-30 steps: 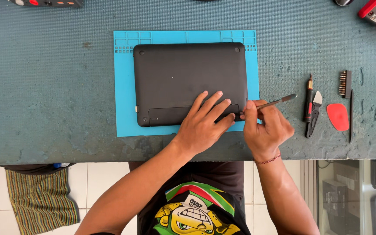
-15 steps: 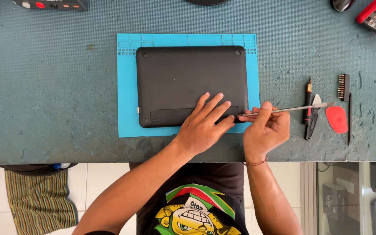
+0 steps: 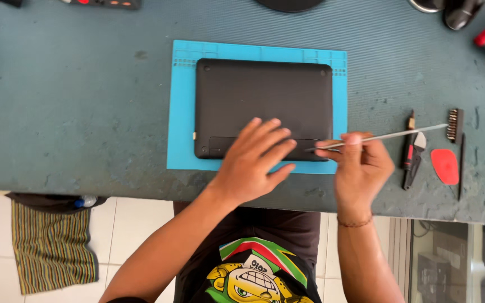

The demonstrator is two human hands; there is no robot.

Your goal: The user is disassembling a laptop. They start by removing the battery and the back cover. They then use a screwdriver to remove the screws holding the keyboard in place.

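The black laptop (image 3: 263,106) lies bottom-up on the blue mat (image 3: 181,112), which sits on the grey-green surface (image 3: 74,101) just in front of you. Your left hand (image 3: 254,163) rests flat on its near edge with the fingers spread, pressing over the long panel there. Your right hand (image 3: 360,168) pinches a thin metal tool (image 3: 388,136) between thumb and fingertips; its tip sits at the laptop's near right corner, right at the seam.

A second ago that tool angled up and away from the corner; now it lies almost level, shaft pointing out to your right toward the small brush (image 3: 454,124). The tip seems lower against the edge, so judging by the angle you are working along the seam rather than poking down at it. Your left hand has kept its place on the case.

Off to your right lie a dark-handled cutter (image 3: 412,160), a red pick (image 3: 444,166) and a thin dark rod (image 3: 460,168), all apart from the mat.
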